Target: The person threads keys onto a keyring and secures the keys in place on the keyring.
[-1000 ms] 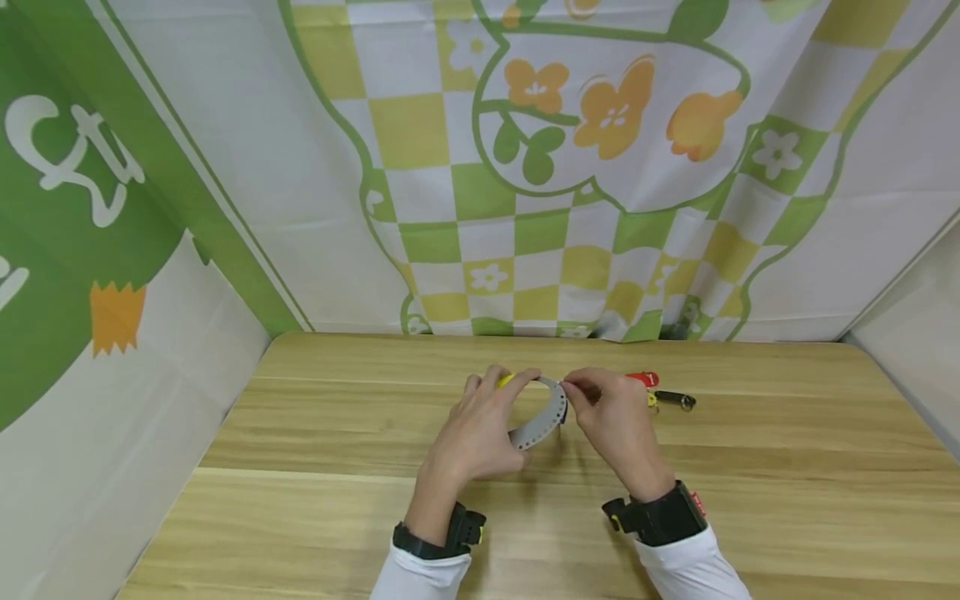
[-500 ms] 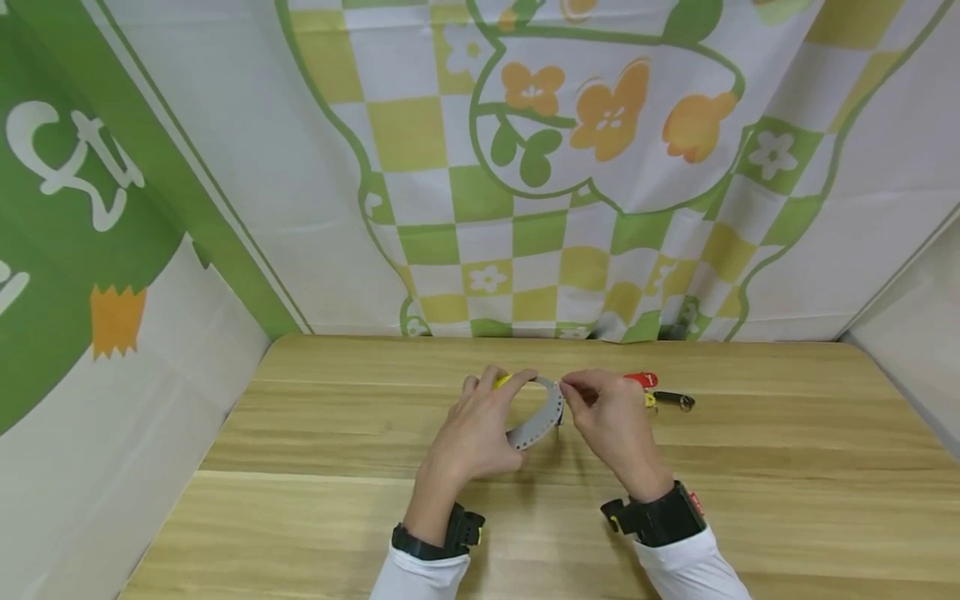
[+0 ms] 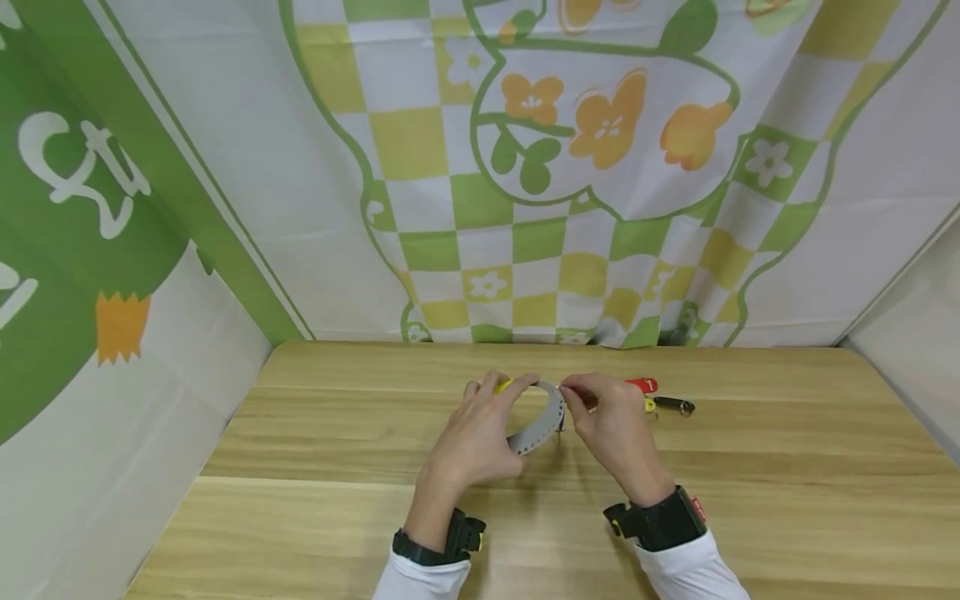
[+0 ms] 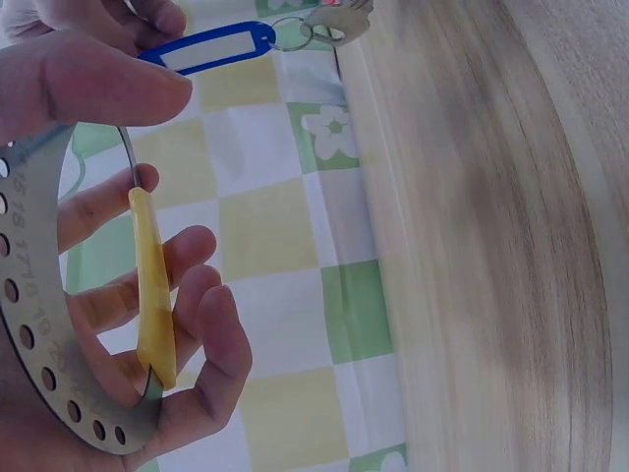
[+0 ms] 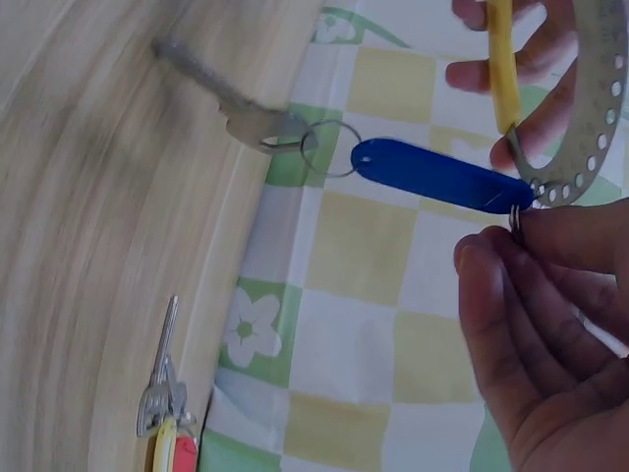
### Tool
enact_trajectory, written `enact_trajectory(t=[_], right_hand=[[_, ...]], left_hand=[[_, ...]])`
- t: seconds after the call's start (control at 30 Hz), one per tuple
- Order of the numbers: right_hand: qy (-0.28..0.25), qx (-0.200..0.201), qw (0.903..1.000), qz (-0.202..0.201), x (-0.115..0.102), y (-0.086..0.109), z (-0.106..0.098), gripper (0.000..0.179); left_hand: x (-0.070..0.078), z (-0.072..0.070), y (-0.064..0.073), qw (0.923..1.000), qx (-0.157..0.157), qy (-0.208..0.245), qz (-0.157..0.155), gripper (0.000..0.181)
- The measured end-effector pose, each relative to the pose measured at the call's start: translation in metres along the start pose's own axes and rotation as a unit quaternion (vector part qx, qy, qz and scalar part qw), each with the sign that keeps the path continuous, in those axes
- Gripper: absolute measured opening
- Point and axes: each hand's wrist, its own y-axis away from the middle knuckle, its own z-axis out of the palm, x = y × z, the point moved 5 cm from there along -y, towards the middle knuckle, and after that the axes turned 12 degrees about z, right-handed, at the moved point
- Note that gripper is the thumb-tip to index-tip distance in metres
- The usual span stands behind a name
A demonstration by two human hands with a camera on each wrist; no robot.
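My left hand [image 3: 472, 437] grips a curved grey metal plate [image 3: 546, 425] with numbered holes along its edge. Its yellow handle [image 4: 152, 295] shows inside the curve, near the left fingers. Beside the plate's far end, my right hand [image 3: 618, 425] pinches a small metal split ring [image 5: 516, 224]. A blue key tag [image 5: 432, 182] hangs at that ring, close to the plate's end hole; whether the ring passes through the hole is not clear. From the tag's other end, a thin wire ring [image 5: 332, 147] carries a silver key [image 5: 260, 126].
On the wooden table [image 3: 337, 517], right of the hands, lie a red key tag [image 3: 643, 384], a yellow one [image 3: 650, 405] and a black one [image 3: 673, 405], with keys [image 5: 162, 398]. A checkered cloth [image 3: 487, 242] hangs behind the table's back edge.
The blue tag under the plate's edge has swung slightly and shows at a different angle. Both hands stay almost in place; the head view has tilted up a little.
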Motion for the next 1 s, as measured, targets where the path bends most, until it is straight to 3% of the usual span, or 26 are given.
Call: enact_trajectory(t=[0.17, 0.47, 0.77, 1.0], right_hand=[[-0.014, -0.006, 0.9985, 0.052, 0.0047, -0.0001, 0.0013, 0.006], [0.005, 0.009, 0.9999, -0.004, -0.0003, 0.0021, -0.0009, 0.012], [0.007, -0.031, 0.9977, 0.059, 0.0049, -0.0013, 0.0027, 0.006], [0.082, -0.015, 0.9963, -0.019, 0.0001, 0.0018, 0.0023, 0.008]], left_hand=[[0.0003, -0.0004, -0.0001, 1.0, 0.002, 0.001, -0.004, 0.099], [0.0007, 0.0002, 0.0002, 1.0, 0.003, -0.006, 0.005, 0.099], [-0.0009, 0.0025, -0.0004, 0.9996, 0.003, -0.026, 0.011, 0.098], [-0.0032, 0.0032, -0.001, 0.9992, 0.001, -0.039, 0.01, 0.1]])
